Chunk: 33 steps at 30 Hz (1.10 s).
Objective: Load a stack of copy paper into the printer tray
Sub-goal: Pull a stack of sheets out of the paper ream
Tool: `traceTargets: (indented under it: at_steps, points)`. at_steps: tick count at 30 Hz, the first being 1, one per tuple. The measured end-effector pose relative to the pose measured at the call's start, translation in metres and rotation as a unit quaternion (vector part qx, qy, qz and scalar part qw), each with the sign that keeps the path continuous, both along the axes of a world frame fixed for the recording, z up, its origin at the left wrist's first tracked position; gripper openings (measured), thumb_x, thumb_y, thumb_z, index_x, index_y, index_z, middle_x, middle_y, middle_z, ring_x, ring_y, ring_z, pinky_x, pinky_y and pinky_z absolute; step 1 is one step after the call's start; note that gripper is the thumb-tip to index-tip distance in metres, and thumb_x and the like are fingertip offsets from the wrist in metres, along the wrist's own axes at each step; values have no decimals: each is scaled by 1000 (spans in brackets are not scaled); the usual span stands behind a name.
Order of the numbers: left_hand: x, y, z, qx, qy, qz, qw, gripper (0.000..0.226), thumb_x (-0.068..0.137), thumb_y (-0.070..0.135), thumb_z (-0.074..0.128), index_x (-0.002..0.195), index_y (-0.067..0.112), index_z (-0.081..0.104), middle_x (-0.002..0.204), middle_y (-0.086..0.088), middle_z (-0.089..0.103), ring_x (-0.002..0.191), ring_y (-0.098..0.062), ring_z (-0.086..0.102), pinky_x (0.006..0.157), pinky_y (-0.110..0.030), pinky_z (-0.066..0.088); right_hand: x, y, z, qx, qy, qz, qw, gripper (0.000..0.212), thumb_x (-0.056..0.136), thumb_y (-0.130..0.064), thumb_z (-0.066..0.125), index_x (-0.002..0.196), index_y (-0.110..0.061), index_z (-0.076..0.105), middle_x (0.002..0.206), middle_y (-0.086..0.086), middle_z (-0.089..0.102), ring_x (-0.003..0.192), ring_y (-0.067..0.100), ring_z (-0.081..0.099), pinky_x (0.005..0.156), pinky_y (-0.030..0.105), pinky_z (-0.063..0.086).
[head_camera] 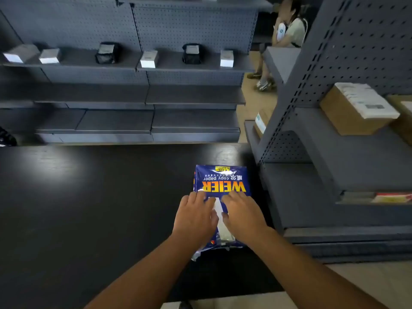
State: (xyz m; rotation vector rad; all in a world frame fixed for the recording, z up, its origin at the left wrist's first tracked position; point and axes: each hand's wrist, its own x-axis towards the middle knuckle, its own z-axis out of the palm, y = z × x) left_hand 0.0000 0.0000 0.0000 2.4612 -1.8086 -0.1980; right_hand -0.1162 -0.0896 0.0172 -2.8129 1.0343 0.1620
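Both hands, left (196, 216) and right (243, 214), lie flat on the ream (220, 181), spreading its torn wrapper. Unwrapping step; next, lift the sheets out. No printer in sight.

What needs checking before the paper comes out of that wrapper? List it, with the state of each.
1. Copy paper pack lies flat on the black table: ok.
2. Wrapper torn open, white sheets showing in the gap: ok.
3. Left hand and right hand both on the pack, either side of the opening: ok.
4. Opening wide enough to pull out the whole stack: cannot tell.
5. Printer tray in sight and open: not ok, none visible.
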Motion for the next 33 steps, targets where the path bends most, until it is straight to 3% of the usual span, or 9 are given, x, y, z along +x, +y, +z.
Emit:
traceTargets:
  at_steps: [4, 7, 11, 15, 22, 28, 33]
  points:
    - [3, -7, -49, 31, 24, -11, 999, 47, 98, 43, 35, 140, 23, 37, 137, -4, 50, 122, -22, 45, 102, -39, 40, 9, -16, -44, 41, 35, -9, 999, 37, 92, -27, 60, 128, -17, 54, 124, 3, 60, 114, 24, 54, 97, 38, 45]
    - [2, -14, -87, 64, 45, -23, 997, 44, 98, 44, 43, 137, 24, 41, 144, -5, 46, 131, -25, 40, 106, -40, 39, 12, -23, -84, 81, 51, -26, 995, 38, 90, -25, 63, 126, -17, 55, 124, 4, 61, 112, 25, 55, 96, 37, 46]
    - [3, -21, -124, 68, 63, 2, 996, 41, 96, 42, 47, 134, 25, 44, 143, -2, 48, 130, -24, 41, 107, -40, 41, 15, -22, -122, 105, 31, -54, 993, 39, 90, -32, 65, 123, -17, 53, 125, 5, 58, 113, 23, 53, 96, 33, 46]
    - [-2, -22, -138, 44, 48, 14, 998, 39, 95, 39, 51, 129, 23, 48, 138, -4, 54, 125, -27, 47, 101, -43, 46, 15, -18, -134, 122, -16, -91, 988, 35, 93, -34, 61, 122, -16, 53, 125, 4, 58, 115, 20, 51, 100, 30, 44]
    - [-5, -14, -143, 79, 60, -4, 995, 50, 95, 44, 53, 137, 23, 36, 145, -4, 47, 136, -27, 38, 109, -43, 38, 8, -6, -139, 157, 28, -113, 981, 40, 96, -28, 59, 132, -13, 48, 135, 9, 53, 123, 22, 48, 108, 30, 39]
    - [-6, -7, -140, 73, 65, -25, 995, 52, 97, 42, 51, 140, 19, 34, 148, -5, 43, 138, -27, 34, 111, -42, 38, 10, 2, -143, 133, 0, -205, 970, 32, 95, -24, 61, 124, -13, 53, 120, 7, 61, 106, 18, 54, 92, 24, 46]
    - [-2, -4, -145, 83, 66, -39, 994, 57, 99, 44, 45, 147, 23, 23, 157, -3, 31, 144, -28, 23, 113, -43, 35, 5, -1, -144, 110, -18, -211, 971, 16, 94, -16, 63, 109, -12, 59, 105, 7, 64, 95, 18, 56, 85, 28, 52]
